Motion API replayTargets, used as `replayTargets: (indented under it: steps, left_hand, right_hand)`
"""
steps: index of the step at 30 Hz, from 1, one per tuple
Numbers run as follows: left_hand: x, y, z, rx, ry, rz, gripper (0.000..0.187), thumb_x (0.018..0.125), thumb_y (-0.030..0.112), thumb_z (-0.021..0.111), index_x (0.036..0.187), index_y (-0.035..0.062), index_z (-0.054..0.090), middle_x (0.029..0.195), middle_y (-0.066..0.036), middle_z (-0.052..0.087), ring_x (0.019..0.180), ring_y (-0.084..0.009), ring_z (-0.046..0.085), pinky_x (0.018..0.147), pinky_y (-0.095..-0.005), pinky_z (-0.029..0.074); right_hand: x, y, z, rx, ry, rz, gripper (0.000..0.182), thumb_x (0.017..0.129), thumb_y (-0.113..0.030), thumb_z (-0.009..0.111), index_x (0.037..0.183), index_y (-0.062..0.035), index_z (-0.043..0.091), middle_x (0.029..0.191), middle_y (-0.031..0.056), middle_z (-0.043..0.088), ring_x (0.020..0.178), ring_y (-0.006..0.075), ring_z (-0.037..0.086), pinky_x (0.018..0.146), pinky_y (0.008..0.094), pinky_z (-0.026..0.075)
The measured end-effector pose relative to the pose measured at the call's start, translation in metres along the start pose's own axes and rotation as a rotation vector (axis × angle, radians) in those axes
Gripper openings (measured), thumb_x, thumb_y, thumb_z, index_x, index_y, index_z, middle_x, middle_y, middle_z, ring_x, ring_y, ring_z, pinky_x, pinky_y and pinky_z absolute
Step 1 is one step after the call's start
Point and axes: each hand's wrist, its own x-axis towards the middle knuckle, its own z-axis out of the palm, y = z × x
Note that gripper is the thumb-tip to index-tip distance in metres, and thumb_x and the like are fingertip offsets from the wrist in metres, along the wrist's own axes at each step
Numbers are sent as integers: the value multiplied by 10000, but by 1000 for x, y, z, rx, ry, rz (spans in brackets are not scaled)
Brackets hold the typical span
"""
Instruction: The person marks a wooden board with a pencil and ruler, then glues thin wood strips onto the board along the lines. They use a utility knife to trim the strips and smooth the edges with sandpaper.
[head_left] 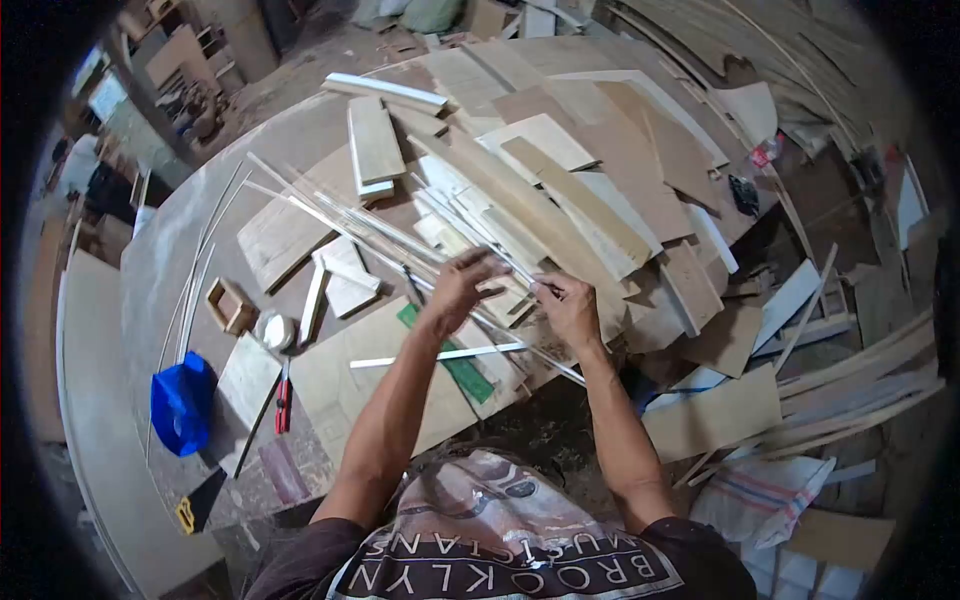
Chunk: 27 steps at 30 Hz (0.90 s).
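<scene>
Over the pile of boards and thin strips, my left hand has its fingers apart, close to a thin white strip. The fingers of my right hand are pinched on the lower end of that strip. Beneath my hands lie several pale wood pieces. A green piece rests on a plywood sheet below my left hand, with another white strip across it.
On the left of the table are a wooden box frame, a round white container, a red-handled tool, a blue bag and a yellow-handled saw. Boards and a white sack lie at right.
</scene>
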Motion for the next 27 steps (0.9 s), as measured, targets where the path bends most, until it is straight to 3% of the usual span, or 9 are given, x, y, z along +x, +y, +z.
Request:
replayTargets:
  steps: [3,5,7,9,10,16,19,25,27]
  left_hand:
    - [-35,-17,-10,23,111,58,191,969,207,715,1037,31,686,942,-62,724,895,-179,725,731,-336,585]
    - [-58,-13,-27,41,190,38,201,971,223,713,1018,30,680,943,-65,720,880,-173,723,708,-334,578]
    - [-79,-17,-57,-54,285,26,232,963,274,721,1017,53,672,961,-37,715,910,-139,708,623,-309,513]
    - [-103,-14,-89,-97,440,62,234,956,283,725,986,54,686,916,-39,713,874,-128,699,603,-314,500]
    - [-117,-11,-106,-147,473,100,245,954,301,724,991,62,685,921,-38,715,868,-117,695,591,-304,494]
    - [-207,-22,-169,-13,613,131,249,1001,331,656,1098,101,647,1039,-46,732,932,-127,699,579,-287,476]
    - [-240,-27,-186,-169,597,116,264,1023,348,618,1096,97,650,1074,-73,740,953,-138,704,561,-288,485]
    - [-271,-44,-219,21,720,128,342,1026,333,609,1147,21,681,1004,-86,746,920,-146,727,551,-287,563]
    - [-279,-53,-234,53,798,57,312,1028,305,605,1127,20,685,984,-90,746,899,-146,727,558,-287,567]
  right_hand:
    - [-14,-7,30,68,-138,93,195,906,-109,694,1062,-12,758,967,183,754,857,267,741,749,355,560]
    - [-21,-5,52,42,-144,-133,176,908,-77,715,1061,-2,762,876,125,748,776,130,687,694,289,535]
    - [-33,-29,60,79,-218,-117,172,903,-84,713,1043,3,760,847,137,733,761,162,693,688,297,530]
    - [-41,-33,68,-15,-312,-209,170,883,-101,698,980,29,747,920,193,741,842,327,725,755,374,554]
    - [-48,-40,71,-18,-379,-183,172,883,-98,695,979,37,742,909,198,735,839,336,721,755,379,550]
    - [-81,-47,112,-29,-585,-187,181,890,-106,698,1006,25,742,896,200,730,838,315,721,742,378,539]
    - [-102,-44,133,-10,-639,-174,199,895,-114,692,1019,34,739,906,200,732,848,317,721,750,382,538]
    - [-123,-50,161,-48,-707,-194,222,906,-118,668,1052,36,733,936,200,727,863,331,707,759,382,532]
    - [-129,-38,177,-128,-717,-219,219,891,-111,667,1040,37,731,916,180,735,832,283,711,736,357,534]
